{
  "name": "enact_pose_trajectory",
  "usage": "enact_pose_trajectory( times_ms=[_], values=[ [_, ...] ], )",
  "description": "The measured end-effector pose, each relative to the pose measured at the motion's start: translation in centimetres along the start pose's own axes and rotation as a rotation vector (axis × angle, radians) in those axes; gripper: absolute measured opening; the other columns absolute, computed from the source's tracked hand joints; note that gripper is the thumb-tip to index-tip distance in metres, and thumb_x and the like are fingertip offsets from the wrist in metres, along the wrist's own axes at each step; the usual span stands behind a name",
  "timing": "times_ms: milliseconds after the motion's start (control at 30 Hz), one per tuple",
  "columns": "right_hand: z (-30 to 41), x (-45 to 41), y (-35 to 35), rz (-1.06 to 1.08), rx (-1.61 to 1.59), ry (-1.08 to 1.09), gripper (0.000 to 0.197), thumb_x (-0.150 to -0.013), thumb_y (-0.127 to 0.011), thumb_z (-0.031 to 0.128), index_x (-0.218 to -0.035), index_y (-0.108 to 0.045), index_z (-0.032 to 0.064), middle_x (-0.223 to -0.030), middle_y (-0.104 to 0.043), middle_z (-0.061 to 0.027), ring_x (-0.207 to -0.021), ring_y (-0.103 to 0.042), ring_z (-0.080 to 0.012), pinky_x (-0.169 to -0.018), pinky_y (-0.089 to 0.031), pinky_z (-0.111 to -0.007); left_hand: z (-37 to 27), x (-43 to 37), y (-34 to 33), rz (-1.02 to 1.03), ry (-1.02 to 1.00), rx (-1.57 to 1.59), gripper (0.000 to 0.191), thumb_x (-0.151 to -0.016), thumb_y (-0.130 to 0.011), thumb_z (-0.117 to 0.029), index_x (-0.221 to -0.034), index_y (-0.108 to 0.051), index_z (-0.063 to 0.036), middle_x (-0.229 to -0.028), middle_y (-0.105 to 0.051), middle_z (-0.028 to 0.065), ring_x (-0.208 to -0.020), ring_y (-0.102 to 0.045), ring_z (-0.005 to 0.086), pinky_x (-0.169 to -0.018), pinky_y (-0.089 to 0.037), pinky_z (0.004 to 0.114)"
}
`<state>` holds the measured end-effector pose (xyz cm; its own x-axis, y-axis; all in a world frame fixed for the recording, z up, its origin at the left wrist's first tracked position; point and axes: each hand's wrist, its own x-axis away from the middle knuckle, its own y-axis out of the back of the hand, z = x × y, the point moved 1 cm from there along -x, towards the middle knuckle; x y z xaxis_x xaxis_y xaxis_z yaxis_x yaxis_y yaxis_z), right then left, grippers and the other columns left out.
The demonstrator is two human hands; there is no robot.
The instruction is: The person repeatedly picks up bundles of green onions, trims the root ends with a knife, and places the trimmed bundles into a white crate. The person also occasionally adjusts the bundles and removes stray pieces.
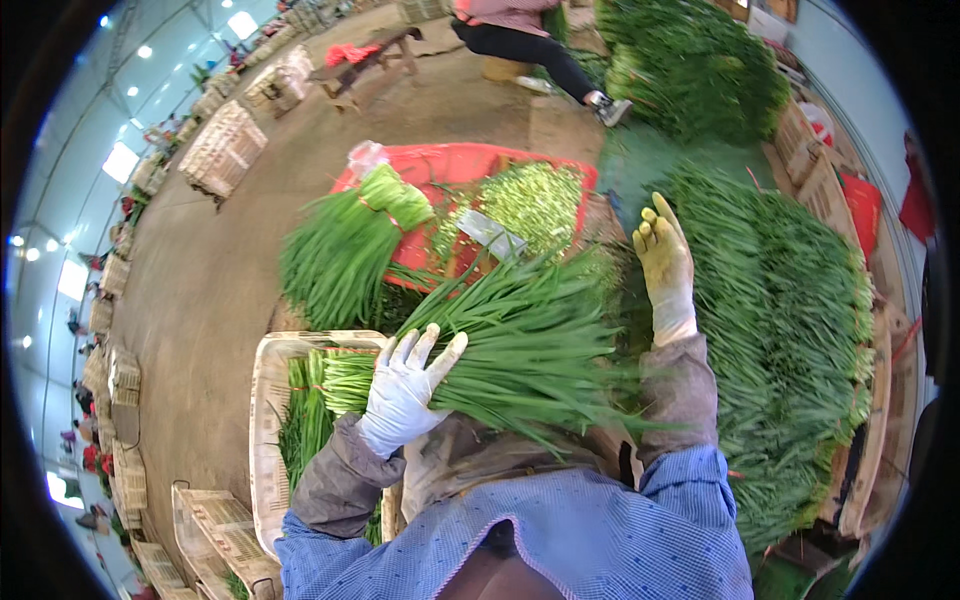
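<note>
My left hand [405, 397], in a whitish glove, lies across a bundle of garlic chives [525, 337], holding it with the fingers spread over its top. The pale stems point left over a white plastic crate [271, 367], and the long green leaves fan out to the right across my lap. My right hand [666, 262], gloved and stained yellow-green at palm and fingers, is raised with nothing in it, beside a large pile of chives [772, 337]. More banded chives [300, 427] lie inside the crate.
Ahead is a red plastic tray [450, 161] holding chopped stem ends [532, 199] and a metal blade or plate [491, 234]. A banded bunch [352, 247] rests on its left side. Beyond, a seated person [540, 45] is beside another chive heap [690, 67]. Stacked crates [223, 146] stand left.
</note>
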<state>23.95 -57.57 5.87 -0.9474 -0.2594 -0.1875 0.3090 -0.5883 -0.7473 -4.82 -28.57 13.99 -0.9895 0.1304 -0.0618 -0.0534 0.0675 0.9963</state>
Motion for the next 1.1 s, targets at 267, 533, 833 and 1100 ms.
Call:
enact_pose_trajectory(
  times_ms=[267, 533, 833, 1100],
  values=[
    [4.4, 4.5, 4.4, -0.21, 0.111, 0.017, 0.042, -0.102, -0.051, 0.012, -0.143, -0.048, 0.0029, -0.112, -0.065, -0.0054, -0.089, -0.061, -0.01, -0.086, -0.052, -0.026, -2.6, 0.7, -0.6, 0.045, -0.016, -0.232, 0.091, -0.07, -0.078, -0.047, -0.15, -0.041, -0.0296, -0.152, -0.036, 0.0222, -0.131, -0.04, 0.045, -0.111, -0.026, 0.057],
    [6.2, 7.4, -7.3, 0.218, 0.736, -0.024, 0.035, -0.099, -0.055, 0.013, -0.131, -0.059, -0.001, -0.102, -0.07, -0.0082, -0.086, -0.064, -0.0126, -0.085, -0.051, -0.027, -2.9, 0.5, -0.6, 0.045, -0.032, -0.225, 0.099, -0.067, -0.081, -0.043, -0.153, -0.033, -0.0304, -0.147, -0.039, 0.0204, -0.127, -0.043, 0.0442, -0.107, -0.031, 0.061],
    [-1.3, 6.4, -11.0, 0.668, 1.21, 0.169, 0.033, -0.089, -0.065, 0.006, -0.121, -0.066, 0.0106, -0.114, -0.068, -0.0109, -0.103, -0.065, -0.0293, -0.093, -0.052, -0.036, -2.4, 1.9, -1.9, -0.061, -0.124, -0.277, 0.093, -0.061, -0.081, -0.03, -0.147, -0.045, -0.0238, -0.133, -0.05, 0.0124, -0.126, -0.045, 0.0343, -0.109, -0.031, 0.057],
    [-3.4, 14.8, -12.1, 0.928, 1.805, 0.362, 0.047, -0.084, -0.062, 0.013, -0.131, -0.061, 0.0142, -0.112, -0.068, -0.0016, -0.087, -0.064, -0.0215, -0.074, -0.053, -0.034, -2.3, 1.6, -1.6, -0.248, -0.18, -0.083, 0.065, -0.082, -0.061, -0.019, -0.145, -0.048, -0.0258, -0.146, -0.039, 0.0157, -0.129, -0.045, 0.0351, -0.103, -0.04, 0.049]
  ],
)
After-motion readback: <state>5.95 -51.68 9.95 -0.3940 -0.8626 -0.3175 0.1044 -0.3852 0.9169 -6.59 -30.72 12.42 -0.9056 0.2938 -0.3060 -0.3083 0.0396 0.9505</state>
